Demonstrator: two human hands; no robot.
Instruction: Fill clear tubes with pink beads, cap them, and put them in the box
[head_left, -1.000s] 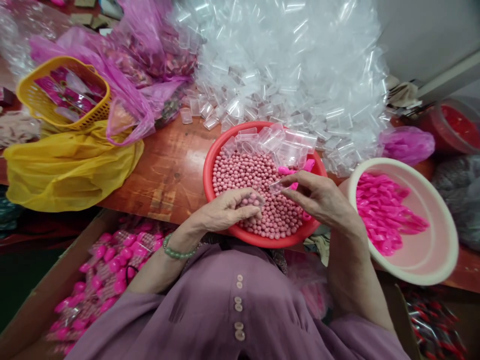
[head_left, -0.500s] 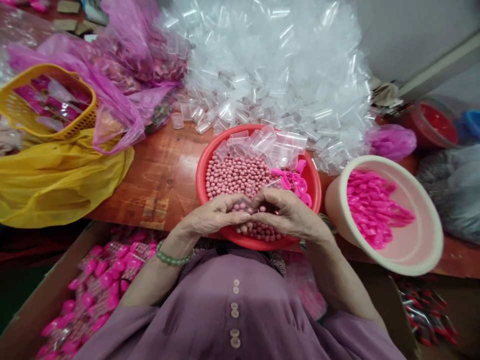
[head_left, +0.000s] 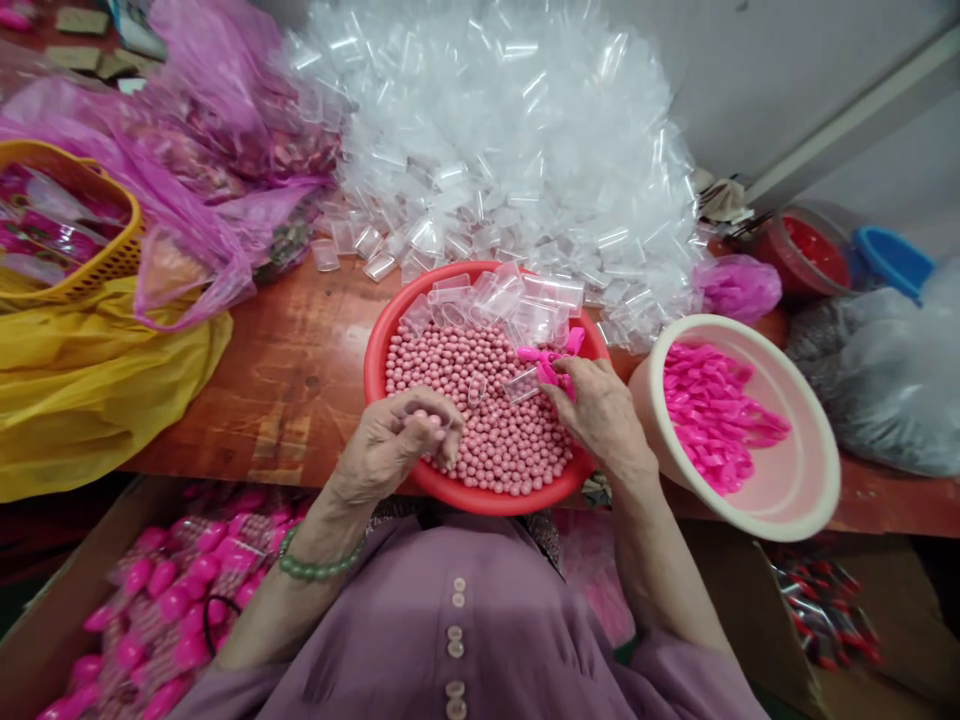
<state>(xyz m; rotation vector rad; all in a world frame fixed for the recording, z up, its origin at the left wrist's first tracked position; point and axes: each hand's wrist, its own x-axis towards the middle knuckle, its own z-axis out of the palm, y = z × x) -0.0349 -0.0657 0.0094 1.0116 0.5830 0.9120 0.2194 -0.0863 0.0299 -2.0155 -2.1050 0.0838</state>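
**Inspector:** Head view. Where are the hands?

**Examiner:** Both are over the red basin (head_left: 480, 500) on the counter (head_left: 300, 380). The left hand (head_left: 397, 445) is at the near-left rim, above the pink beads (head_left: 487, 450). Its grip is curled closed, thumb against fingers, and its contents are hidden. The right hand (head_left: 600, 410) is at the far-right side with its fingertips (head_left: 559, 385) among the pink caps (head_left: 551, 358). Whether that grip has pinched one cannot be determined.

**Inspector:** Anything between them?

**Examiner:** One clear tube (head_left: 523, 385) lies on the beads, just beside the right fingertips on the side facing the left hand. Its long axis slants from near-left to far-right. The right hand is plainly the nearer.

**Inspector:** Surroundings?

**Examiner:** A cream bowl (head_left: 795, 520) of pink pieces is just right of the basin. A heap of clear tubes (head_left: 510, 150) lies beyond.
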